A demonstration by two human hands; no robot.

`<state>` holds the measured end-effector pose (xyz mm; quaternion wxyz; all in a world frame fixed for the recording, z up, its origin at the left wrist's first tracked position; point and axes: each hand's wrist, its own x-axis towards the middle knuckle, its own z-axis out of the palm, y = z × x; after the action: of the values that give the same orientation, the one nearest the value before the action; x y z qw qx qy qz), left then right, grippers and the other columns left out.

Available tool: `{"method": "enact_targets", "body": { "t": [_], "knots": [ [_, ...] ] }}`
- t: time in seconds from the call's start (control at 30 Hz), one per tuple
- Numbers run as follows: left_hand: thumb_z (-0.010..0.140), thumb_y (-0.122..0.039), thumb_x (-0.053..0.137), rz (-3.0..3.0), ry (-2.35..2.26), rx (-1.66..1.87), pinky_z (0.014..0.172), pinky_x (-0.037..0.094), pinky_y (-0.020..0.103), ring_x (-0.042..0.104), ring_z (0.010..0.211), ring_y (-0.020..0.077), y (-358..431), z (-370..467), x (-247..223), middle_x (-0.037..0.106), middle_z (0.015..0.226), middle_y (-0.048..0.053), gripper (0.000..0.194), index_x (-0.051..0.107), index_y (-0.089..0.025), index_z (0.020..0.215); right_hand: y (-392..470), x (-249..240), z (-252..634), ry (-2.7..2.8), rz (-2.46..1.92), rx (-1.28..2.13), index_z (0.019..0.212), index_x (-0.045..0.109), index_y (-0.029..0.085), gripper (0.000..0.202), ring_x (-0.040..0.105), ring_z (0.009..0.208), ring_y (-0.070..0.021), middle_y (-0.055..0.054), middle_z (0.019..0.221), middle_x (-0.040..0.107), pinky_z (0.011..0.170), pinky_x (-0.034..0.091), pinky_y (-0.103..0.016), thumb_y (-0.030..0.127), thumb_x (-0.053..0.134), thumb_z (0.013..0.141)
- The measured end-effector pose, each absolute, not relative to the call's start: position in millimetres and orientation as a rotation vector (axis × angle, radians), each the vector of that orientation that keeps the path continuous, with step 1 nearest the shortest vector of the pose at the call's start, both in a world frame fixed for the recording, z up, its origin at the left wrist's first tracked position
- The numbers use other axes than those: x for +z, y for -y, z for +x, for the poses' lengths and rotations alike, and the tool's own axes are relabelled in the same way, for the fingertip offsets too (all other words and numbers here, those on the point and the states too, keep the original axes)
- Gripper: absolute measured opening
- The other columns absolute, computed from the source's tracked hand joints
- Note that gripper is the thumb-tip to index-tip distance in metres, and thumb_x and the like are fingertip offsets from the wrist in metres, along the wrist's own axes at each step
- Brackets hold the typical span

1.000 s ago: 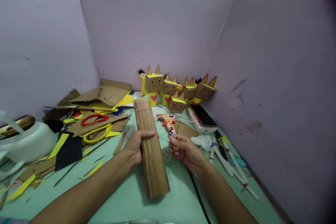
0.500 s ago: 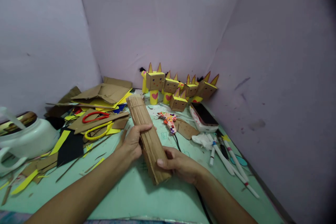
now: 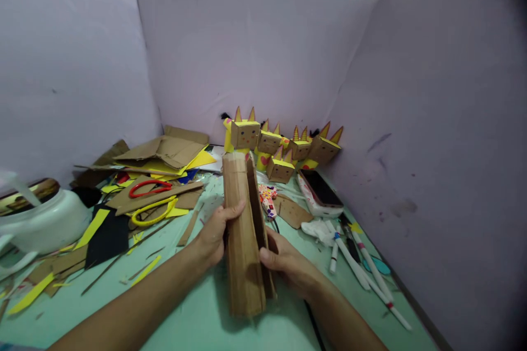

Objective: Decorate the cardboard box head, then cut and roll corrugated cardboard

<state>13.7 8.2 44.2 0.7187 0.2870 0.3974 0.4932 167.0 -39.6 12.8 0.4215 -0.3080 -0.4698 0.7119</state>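
Note:
A long folded piece of brown cardboard (image 3: 242, 252) is held between my two hands above the table. Its long side gapes with a dark slit along the right, so the inside shows. My left hand (image 3: 218, 230) is closed on its left side, thumb lying across the front face. My right hand (image 3: 288, 258) grips the lower right edge, thumb on the near flap and the other fingers hidden behind. Just beyond the cardboard lies a patterned glue gun (image 3: 268, 201), partly covered by it.
Cardboard animal figures (image 3: 246, 135) with yellow horns stand at the back. On the left are cardboard scraps (image 3: 164, 151), red-handled scissors (image 3: 150, 187), yellow-handled scissors (image 3: 154, 212) and a white pot (image 3: 49, 219). To the right lie a phone (image 3: 323, 187) on a box and several markers (image 3: 352, 263).
The cardboard has been turned more upright and rotated, and its side slit now faces me. The view has tilted slightly upward.

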Motion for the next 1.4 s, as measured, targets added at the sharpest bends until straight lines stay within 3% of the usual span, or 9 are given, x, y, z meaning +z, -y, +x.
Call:
{"method": "enact_targets", "body": {
  "t": [0.23, 0.37, 0.53, 0.73, 1.03, 1.17, 1.4],
  "knots": [
    [0.051, -0.035, 0.088, 0.731, -0.902, 1.164, 0.053, 0.055, 0.030, 0.064, 0.058, 0.0193, -7, 19, 31, 0.070, 0.066, 0.003, 0.051, 0.063, -0.013, 0.090, 39, 1, 156, 1.336, -0.940, 1.599, 0.122, 0.047, 0.017, 0.083, 0.057, 0.113, -0.0324, -0.013, 0.119, 0.062, 0.095, 0.045, -0.044, 0.058, 0.082, 0.059],
    [0.054, -0.046, 0.087, 0.796, -0.908, 1.246, 0.055, 0.052, 0.024, 0.060, 0.058, 0.0133, -3, 21, 29, 0.068, 0.071, -0.001, 0.059, 0.061, -0.015, 0.096, 42, -3, 142, 1.364, -1.050, 1.433, 0.125, 0.041, 0.017, 0.082, 0.058, 0.109, -0.0308, -0.012, 0.117, 0.061, 0.092, 0.047, -0.043, 0.046, 0.083, 0.060],
    [0.062, -0.054, 0.080, 0.827, -0.907, 1.250, 0.057, 0.052, 0.024, 0.061, 0.064, 0.0140, -1, 21, 32, 0.067, 0.077, 0.000, 0.058, 0.060, -0.014, 0.099, 44, -1, 138, 1.355, -1.079, 1.403, 0.123, 0.041, 0.018, 0.070, 0.058, 0.110, -0.0287, -0.011, 0.119, 0.060, 0.092, 0.048, -0.041, 0.034, 0.078, 0.065],
    [0.065, -0.055, 0.077, 0.842, -0.904, 1.249, 0.058, 0.051, 0.025, 0.060, 0.066, 0.0145, -1, 20, 30, 0.065, 0.074, 0.000, 0.056, 0.060, -0.014, 0.099, 45, -3, 139, 1.341, -1.132, 1.373, 0.122, 0.044, 0.019, 0.075, 0.061, 0.104, -0.0295, -0.008, 0.111, 0.064, 0.087, 0.050, -0.042, 0.035, 0.081, 0.060],
    [0.069, -0.060, 0.071, 0.821, -0.877, 1.265, 0.055, 0.049, 0.023, 0.060, 0.065, 0.0150, -1, 22, 30, 0.063, 0.070, -0.002, 0.049, 0.059, -0.017, 0.090, 44, -3, 142, 1.436, -1.154, 1.301, 0.122, 0.041, 0.019, 0.074, 0.057, 0.111, -0.0276, -0.009, 0.119, 0.060, 0.093, 0.046, -0.039, 0.036, 0.081, 0.063],
    [0.071, -0.054, 0.072, 0.864, -0.858, 1.251, 0.060, 0.052, 0.026, 0.061, 0.068, 0.0161, 0, 21, 31, 0.064, 0.075, 0.000, 0.046, 0.059, -0.017, 0.095, 45, 2, 140, 1.434, -1.215, 1.282, 0.122, 0.040, 0.019, 0.075, 0.056, 0.113, -0.0275, -0.008, 0.118, 0.059, 0.095, 0.045, -0.039, 0.035, 0.081, 0.061],
    [0.060, -0.034, 0.084, 0.975, -0.887, 1.254, 0.062, 0.053, 0.029, 0.063, 0.074, 0.0201, 6, 17, 34, 0.066, 0.081, 0.001, 0.053, 0.057, -0.017, 0.103, 48, 4, 135, 1.480, -1.278, 1.226, 0.127, 0.039, 0.020, 0.077, 0.058, 0.107, -0.0267, -0.007, 0.115, 0.059, 0.092, 0.047, -0.038, 0.028, 0.081, 0.063]
  ]
}}
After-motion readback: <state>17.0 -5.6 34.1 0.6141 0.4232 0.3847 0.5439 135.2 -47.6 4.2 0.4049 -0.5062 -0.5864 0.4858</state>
